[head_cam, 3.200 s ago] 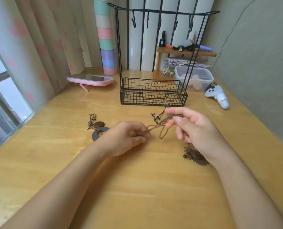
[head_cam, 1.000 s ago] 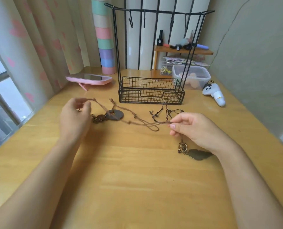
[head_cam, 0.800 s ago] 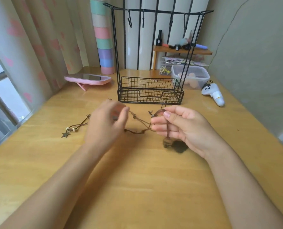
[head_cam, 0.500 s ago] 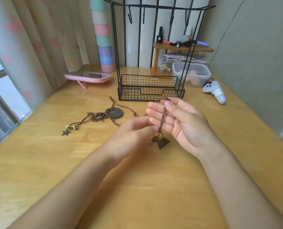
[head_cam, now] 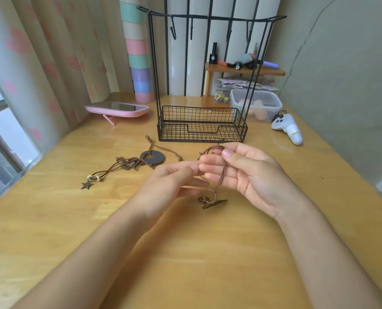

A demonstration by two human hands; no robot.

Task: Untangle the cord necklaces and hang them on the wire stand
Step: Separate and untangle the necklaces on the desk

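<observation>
A brown cord necklace (head_cam: 223,172) hangs across the fingers of my right hand (head_cam: 250,175), with my thumb pressed on it; its metal pendant (head_cam: 211,201) dangles just above the table. My left hand (head_cam: 172,186) is raised beside it, its fingertips touching the same cord. A second necklace with a dark disc pendant (head_cam: 152,156) and a third with a star charm (head_cam: 86,185) lie on the wooden table to the left. The black wire stand (head_cam: 202,124) with hooks on its top bar stands behind my hands.
A pink mirror (head_cam: 117,109) lies at the back left, next to a pastel striped cylinder (head_cam: 139,63). A clear plastic box (head_cam: 256,105) and a white controller (head_cam: 288,128) sit at the back right. Curtains hang on the left, a wall on the right.
The necklaces were pulled apart; two now lie on the table at the left. My right hand has lifted the third one, and my left hand came back to it.
</observation>
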